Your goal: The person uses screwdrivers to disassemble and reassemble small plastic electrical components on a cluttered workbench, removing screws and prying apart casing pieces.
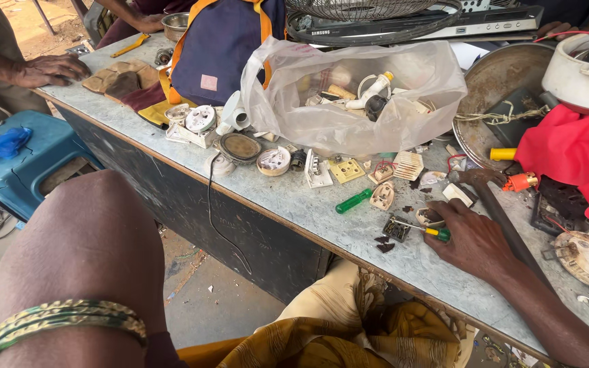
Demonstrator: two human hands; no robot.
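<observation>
Banded left forearm looms; right hand pinches slim screwdriver (green-tipped)

A single camera, worn on the head, looks steeply down and forward across the worktable — close enough that the left forearm fills the lower left. There is no second view — nothing is shared.

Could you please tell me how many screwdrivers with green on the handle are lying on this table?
2. One all-green-handled screwdriver lies loose mid-table; one slim yellow-and-green-handled screwdriver is under the right hand. More may be hidden in the clear plastic bag.
</observation>
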